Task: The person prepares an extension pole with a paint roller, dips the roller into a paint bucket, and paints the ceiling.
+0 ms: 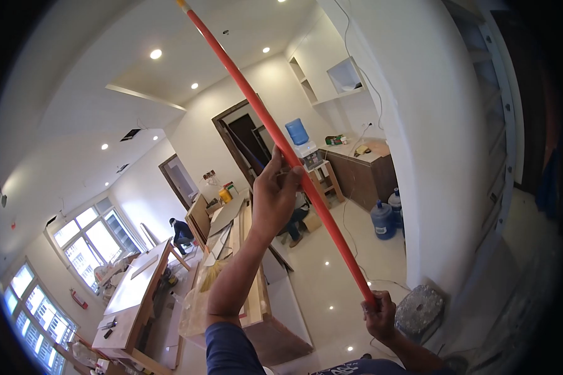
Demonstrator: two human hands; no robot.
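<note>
A long red pole (pixel 228 61) runs diagonally across the view, from a yellowish end at the top edge down to the lower right. My left hand (pixel 276 195) is raised around the pole's middle, the thumb on one side and the fingers on the other. Lower down, my right hand (pixel 379 317) is closed around the bottom end. The pole's upper tip reaches toward the ceiling, and what lies beyond it is out of view.
Below my left arm stands a stack of boards (pixel 256 300). A long worktable (pixel 131 300) is at left. One person (pixel 181 232) crouches far back; another is partly hidden behind my left hand. Blue water jugs (pixel 383 220) and a grey block (pixel 420 310) stand near the white column (pixel 434 156).
</note>
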